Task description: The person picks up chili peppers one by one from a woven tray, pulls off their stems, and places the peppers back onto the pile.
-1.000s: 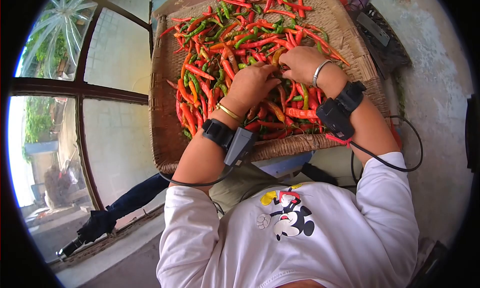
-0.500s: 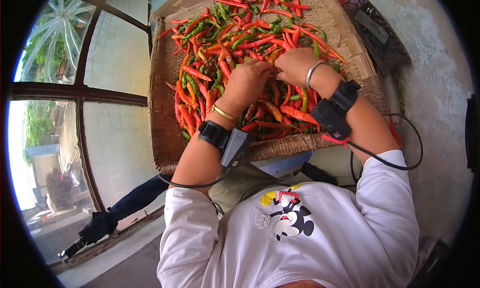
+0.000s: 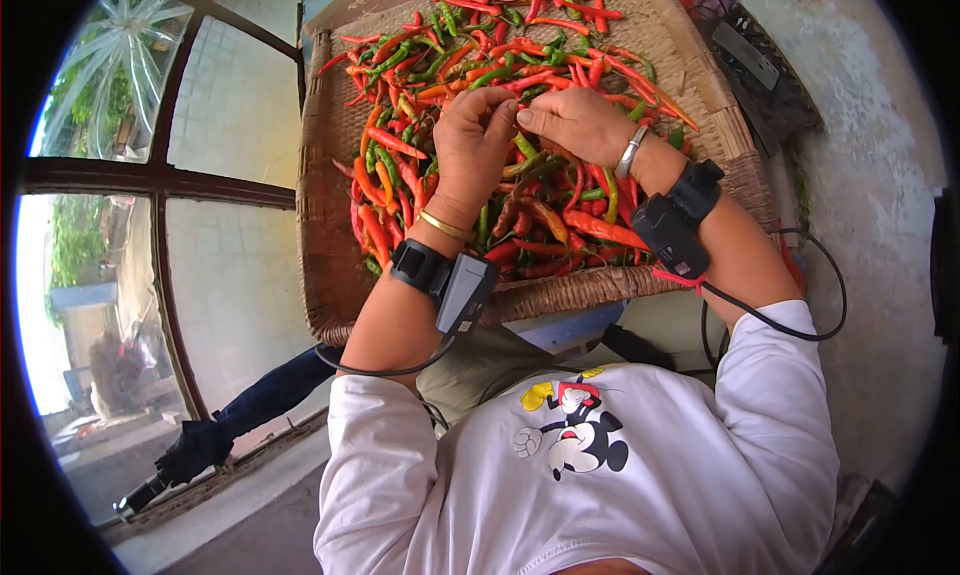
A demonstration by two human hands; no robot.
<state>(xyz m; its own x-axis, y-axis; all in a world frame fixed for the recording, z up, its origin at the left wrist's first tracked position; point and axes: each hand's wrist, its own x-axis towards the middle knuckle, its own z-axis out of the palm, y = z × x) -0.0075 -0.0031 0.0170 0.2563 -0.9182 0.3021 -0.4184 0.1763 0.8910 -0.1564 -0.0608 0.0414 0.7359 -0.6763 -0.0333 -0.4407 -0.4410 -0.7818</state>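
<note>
My left hand (image 3: 474, 140) hovers over the middle of the chili heap, its thumb and fingers drawn together in a pinch. Facing it, my right hand (image 3: 582, 127) has its fingers closed as well, and the tips of both hands nearly meet. Whatever sits between the fingertips is too small or hidden to make out. Just under the right thumb shows a yellow-green chili pepper (image 3: 525, 145). Red, orange and green chili peppers (image 3: 605, 229) fill a shallow woven basket (image 3: 330, 245) around and below both hands.
Left of the basket is a window (image 3: 230, 105) with dark frames. A folded dark umbrella (image 3: 275, 395) leans below it. Black cables (image 3: 825, 325) run from the wrist devices. To the right stand a dark object (image 3: 760, 70) and a worn wall (image 3: 870, 155).
My left hand has shifted up and slightly left, and its thumb now shows. The right hand has moved a little upward, uncovering greenish chili peppers beneath.
</note>
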